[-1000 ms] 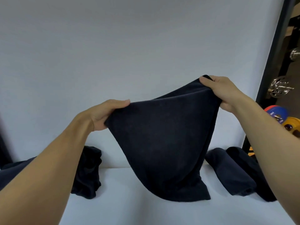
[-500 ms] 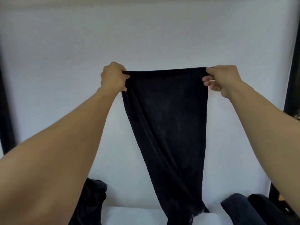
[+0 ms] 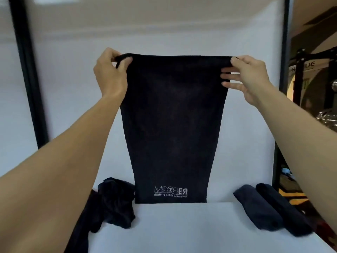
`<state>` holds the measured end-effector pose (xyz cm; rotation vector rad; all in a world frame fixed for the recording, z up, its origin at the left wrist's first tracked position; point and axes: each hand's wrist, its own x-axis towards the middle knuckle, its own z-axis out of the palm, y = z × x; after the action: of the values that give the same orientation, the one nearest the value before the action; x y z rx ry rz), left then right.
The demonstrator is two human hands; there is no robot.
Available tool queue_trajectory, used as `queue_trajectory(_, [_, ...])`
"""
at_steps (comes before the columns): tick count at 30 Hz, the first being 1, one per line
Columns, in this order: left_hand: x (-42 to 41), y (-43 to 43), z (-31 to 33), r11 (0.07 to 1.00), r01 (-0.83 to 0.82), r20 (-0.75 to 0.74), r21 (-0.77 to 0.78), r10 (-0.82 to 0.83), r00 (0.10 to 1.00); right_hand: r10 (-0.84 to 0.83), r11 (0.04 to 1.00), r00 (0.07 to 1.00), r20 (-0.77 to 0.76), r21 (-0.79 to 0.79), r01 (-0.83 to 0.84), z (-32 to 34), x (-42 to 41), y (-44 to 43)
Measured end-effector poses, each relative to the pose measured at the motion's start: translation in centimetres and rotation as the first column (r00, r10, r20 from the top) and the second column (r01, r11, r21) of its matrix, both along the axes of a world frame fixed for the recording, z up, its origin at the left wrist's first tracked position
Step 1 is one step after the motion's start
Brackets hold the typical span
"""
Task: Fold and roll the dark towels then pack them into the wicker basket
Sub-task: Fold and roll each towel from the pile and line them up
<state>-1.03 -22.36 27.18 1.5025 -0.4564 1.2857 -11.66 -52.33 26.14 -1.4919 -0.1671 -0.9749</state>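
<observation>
Since half a second ago the towel (image 3: 173,125) has lost its twist: it now hangs flat and at full width, where its lower part was bunched narrow. The left hand (image 3: 109,75) pinches the upper left corner with curled fingers; the right hand (image 3: 249,77) pinches the upper right corner between thumb and fingers. The top edge is taut between them.

Judgement: the towel is squared up and ready for the first fold.

It is dark and smooth. Pale lettering (image 3: 170,192) near the hem reads reversed. The hem hangs close to the table (image 3: 182,234). Below the left hand lies a loose heap (image 3: 114,203), below the right two rolls (image 3: 259,209). The basket is not in view.
</observation>
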Motion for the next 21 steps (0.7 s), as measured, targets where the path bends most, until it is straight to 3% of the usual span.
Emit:
queue_trajectory(5, [-7.1, 4.5, -6.0, 0.995, 0.080, -0.082, 0.059, -0.075, 0.994, -0.050, 0.999, 0.997, -0.050, -0.001, 0.050, -5.7, -6.7, 3.4])
queue_trajectory(8, [-9.8, 7.2, -10.0, 0.976, 0.185, -0.224, 0.116, -0.155, 0.962, -0.075, 0.997, 0.992, -0.101, 0.018, 0.078, -9.0, -9.5, 4.8])
queue_trajectory(13, [-9.9, 9.4, -17.4, 0.897, 0.426, -0.566, 0.118, -0.292, 0.771, -0.129, 0.992, 0.935, -0.329, -0.026, 0.127, -15.8, -10.6, 5.6])
queue_trajectory(17, [-7.0, 9.8, -25.1, 0.866, 0.438, -0.798, 0.240, -0.081, 0.597, -0.148, 0.982, 0.770, -0.621, -0.186, 0.038, -22.3, -8.5, 5.0])
queue_trajectory(21, [-2.7, 9.7, -31.7, 0.713, 0.593, -0.909, 0.375, 0.158, 0.385, -0.172, 0.957, 0.599, -0.782, -0.278, -0.088, -29.3, -4.4, 3.1])
